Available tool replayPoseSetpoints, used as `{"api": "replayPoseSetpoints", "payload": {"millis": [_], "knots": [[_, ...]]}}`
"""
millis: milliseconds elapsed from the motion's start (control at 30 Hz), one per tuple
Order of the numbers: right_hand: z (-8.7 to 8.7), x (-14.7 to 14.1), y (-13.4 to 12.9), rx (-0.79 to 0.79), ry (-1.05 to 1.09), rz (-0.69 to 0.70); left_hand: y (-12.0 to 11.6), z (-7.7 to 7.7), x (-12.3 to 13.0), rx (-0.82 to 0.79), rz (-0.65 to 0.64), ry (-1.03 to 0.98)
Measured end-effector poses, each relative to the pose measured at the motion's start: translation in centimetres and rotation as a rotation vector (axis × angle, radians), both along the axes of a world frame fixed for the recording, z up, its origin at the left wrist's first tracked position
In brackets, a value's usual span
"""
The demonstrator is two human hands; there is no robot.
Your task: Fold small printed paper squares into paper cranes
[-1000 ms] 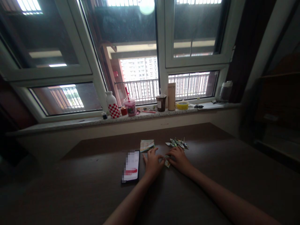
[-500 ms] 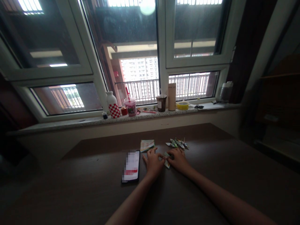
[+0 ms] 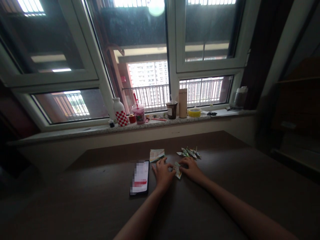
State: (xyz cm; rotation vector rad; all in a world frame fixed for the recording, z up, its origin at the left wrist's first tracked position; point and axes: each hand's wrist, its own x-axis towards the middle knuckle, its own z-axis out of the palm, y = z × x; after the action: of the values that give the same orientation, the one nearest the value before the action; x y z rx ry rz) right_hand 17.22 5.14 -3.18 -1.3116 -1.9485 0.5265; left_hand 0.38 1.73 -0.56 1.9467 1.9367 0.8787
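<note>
Between my two hands lies a small piece of folded patterned paper (image 3: pixel 177 170) on the dark table (image 3: pixel 100 213). My left hand (image 3: pixel 163 172) pinches its left edge with thumb and forefinger, the other fingers spread on the tabletop. At the paper's right edge, my right hand (image 3: pixel 192 169) has its fingertips closed on it. Just beyond the right hand is a pile of folded paper pieces (image 3: pixel 189 153) with pointed ends. A stack of patterned paper sheets (image 3: pixel 157 155) rests past the left hand. Left of that hand lies a phone (image 3: pixel 140 177) with its screen lit.
Along the windowsill (image 3: pixel 100 129) behind the table stand a checkered bottle (image 3: pixel 121 113), a pink drink cup (image 3: pixel 139 114), a dark drink cup (image 3: pixel 172 110), a tan flask (image 3: pixel 183 103), a roll of yellow tape (image 3: pixel 194 112) and black scissors (image 3: pixel 212 114).
My right hand has shifted slightly, its fingers moving back from the middle of the paper to its right edge. More of the paper shows now. The left hand is almost still.
</note>
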Motion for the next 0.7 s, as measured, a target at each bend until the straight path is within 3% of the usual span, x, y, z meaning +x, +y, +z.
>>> {"api": "replayPoseSetpoints", "payload": {"millis": [200,700], "knots": [[0.1,1.7,0.6,0.016,0.048,0.123,0.1,-0.4,-0.1,0.004,0.004,0.001],[-0.3,1.1,0.3,0.039,0.016,0.100,0.1,-0.3,0.0,-0.003,0.010,0.025]]}}
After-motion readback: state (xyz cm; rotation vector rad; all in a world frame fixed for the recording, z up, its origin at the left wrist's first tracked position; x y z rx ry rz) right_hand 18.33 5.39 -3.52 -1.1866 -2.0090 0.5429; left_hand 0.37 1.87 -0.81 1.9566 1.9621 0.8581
